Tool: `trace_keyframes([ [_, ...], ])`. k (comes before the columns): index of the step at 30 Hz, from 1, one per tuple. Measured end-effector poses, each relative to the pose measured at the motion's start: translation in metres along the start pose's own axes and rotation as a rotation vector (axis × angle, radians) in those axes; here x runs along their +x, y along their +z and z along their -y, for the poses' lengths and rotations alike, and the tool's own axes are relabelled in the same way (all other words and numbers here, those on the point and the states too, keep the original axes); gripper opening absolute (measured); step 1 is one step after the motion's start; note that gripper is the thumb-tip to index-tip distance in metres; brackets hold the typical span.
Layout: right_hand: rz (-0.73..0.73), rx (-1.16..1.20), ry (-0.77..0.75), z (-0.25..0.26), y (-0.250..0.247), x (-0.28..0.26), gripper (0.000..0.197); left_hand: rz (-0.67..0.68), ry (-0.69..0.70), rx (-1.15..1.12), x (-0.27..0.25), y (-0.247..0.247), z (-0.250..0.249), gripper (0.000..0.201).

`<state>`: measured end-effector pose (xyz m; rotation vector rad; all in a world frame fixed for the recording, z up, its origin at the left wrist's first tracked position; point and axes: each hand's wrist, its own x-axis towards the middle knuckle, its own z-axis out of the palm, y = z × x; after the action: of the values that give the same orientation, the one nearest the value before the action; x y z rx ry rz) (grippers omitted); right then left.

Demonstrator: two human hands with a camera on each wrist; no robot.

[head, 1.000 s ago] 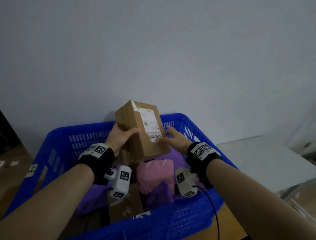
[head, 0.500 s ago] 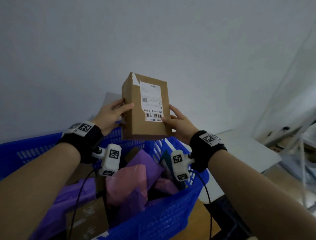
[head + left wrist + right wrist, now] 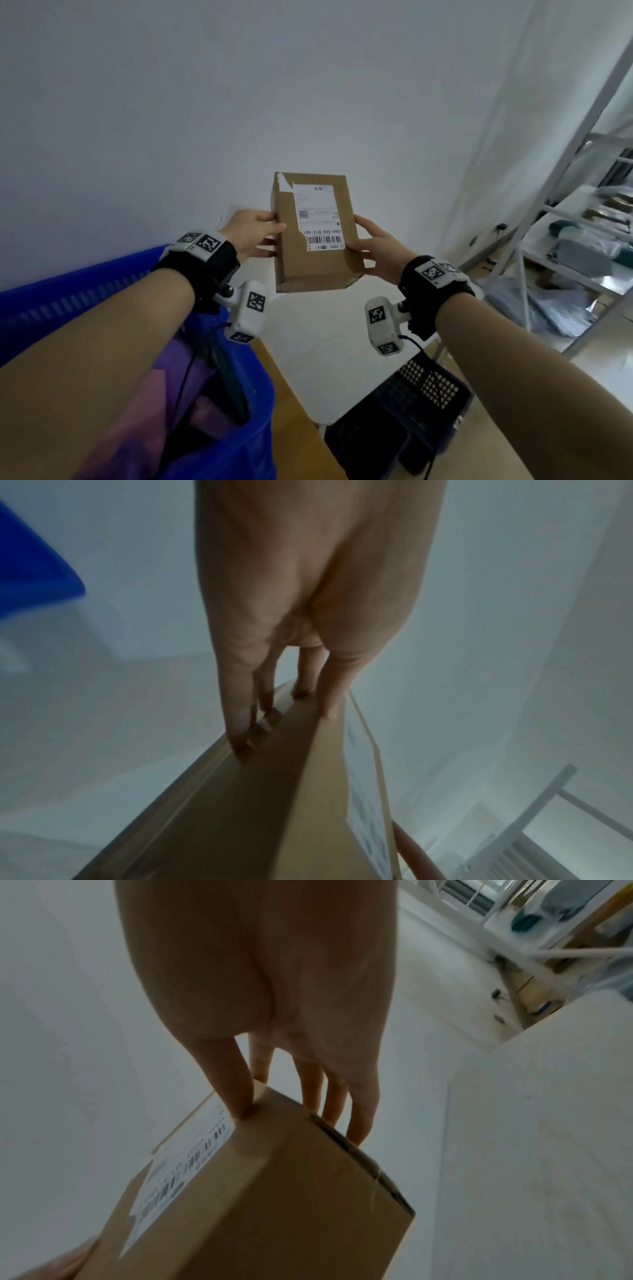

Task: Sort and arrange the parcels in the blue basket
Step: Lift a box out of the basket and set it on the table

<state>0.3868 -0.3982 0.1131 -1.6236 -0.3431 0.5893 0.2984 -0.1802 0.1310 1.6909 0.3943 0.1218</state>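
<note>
- We hold the box between both hands, the left hand clasping its left edge and the right hand clasping its right edge; each grip is closed around the cardboard, thumb on the front face and fingers wrapped behind.
- We judge this two-sided grip keeps the label facing us and level enough to read, which suits sorting: the code decides where the parcel goes.
- The box is upright between the grips, in the air and clear of everything; the blue basket lies below and to the left of the left grip, and the white tabletop lies below both grips.
- To the right of the right grip, well apart, stands a shelf rack with grey bags on it; we judge that may be where sorted parcels go, though nothing confirms it.
- Below the right grip a dark crate sits low beside the tabletop.
- Hidden: the back of the box, and how far the fingers reach across it. The left wrist view shows the fingers on one edge, but blurred.
- Our left forearm covers most of the basket; only purple and pink bags show past it, and we cannot count the parcels left.
- The small print on the label is too fine to read; the large code and barcode alone stand out.
- The contents of the rack's bags cannot be made out.
</note>
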Motion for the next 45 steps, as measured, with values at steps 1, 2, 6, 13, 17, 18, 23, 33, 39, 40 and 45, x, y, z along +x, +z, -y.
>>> trace_keyframes([
  [1, 0.003, -0.005, 0.027, -0.007, -0.014, 0.004, 0.059, 0.013, -0.042, 0.028, 0.012, 0.012, 0.003, 0.035],
  [2, 0.009, -0.009, 0.045, -0.014, -0.023, 0.006, 0.059, 0.019, -0.079, 0.054, 0.02, 0.02, 0.005, 0.034],
  [6, 0.02, 0.019, 0.139, -0.058, -0.067, 0.025, 0.062, 0.015, -0.227, 0.1, 0.058, 0.068, 0.027, 0.037],
  [13, 0.049, 0.08, 0.335, -0.144, -0.106, 0.054, 0.069, -0.054, -0.458, 0.073, 0.097, 0.132, 0.1, 0.033],
  [17, 0.051, 0.136, 0.409, -0.191, -0.116, 0.071, 0.074, -0.071, -0.551, 0.049, 0.107, 0.161, 0.143, 0.052],
  [18, 0.048, 0.142, 0.429, -0.203, -0.117, 0.075, 0.075, -0.075, -0.571, 0.037, 0.111, 0.166, 0.154, 0.058],
  [23, 0.05, 0.131, 0.509, -0.239, -0.121, 0.092, 0.079, -0.103, -0.659, 0.019, 0.124, 0.175, 0.199, 0.052],
  [33, 0.042, 0.099, 0.567, -0.267, -0.12, 0.116, 0.082, -0.155, -0.627, -0.022, 0.129, 0.186, 0.235, 0.068],
  [39, 0.044, 0.032, 0.561, -0.278, -0.12, 0.124, 0.08, -0.135, -0.612, 0.051, 0.134, 0.185, 0.243, 0.07],
  [40, 0.038, -0.018, 0.554, -0.276, -0.121, 0.125, 0.079, -0.121, -0.604, 0.076, 0.134, 0.185, 0.241, 0.07],
  [45, 0.03, -0.333, 0.499, -0.254, -0.125, 0.125, 0.066, -0.075, -0.503, 0.356, 0.133, 0.184, 0.213, 0.063],
])
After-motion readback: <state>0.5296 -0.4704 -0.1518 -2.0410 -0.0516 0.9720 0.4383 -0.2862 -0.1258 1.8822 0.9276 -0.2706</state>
